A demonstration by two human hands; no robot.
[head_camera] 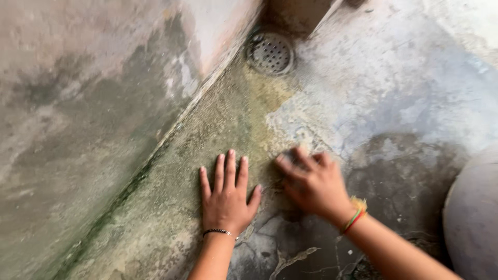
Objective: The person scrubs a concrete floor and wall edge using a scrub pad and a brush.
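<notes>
Low in the frame, just left of centre, the left hand [226, 199] lies flat on the stained concrete floor [394, 93], palm down, its fingers [230, 168] spread and straight, gripping nothing. Its long axis runs from the wrist at the bottom edge up toward the top of the frame, fingertips pointing away from the person. A thin dark bracelet [218, 232] circles that wrist.

Just beside it, to the right, the right hand [313, 184] is blurred. Its fingers [301, 158] are curled and pressed toward the floor, pointing to the upper left; whether they hold anything under them cannot be told. Coloured thread bands [354, 217] sit on its wrist, and the forearm slants down to the lower right corner.

At the right edge a rounded grey vessel [474, 218] shows in part.

Farther up, at top centre, a round perforated drain cover [270, 53] sits where the floor meets the stained wall [78, 103], which fills the left of the frame.
</notes>
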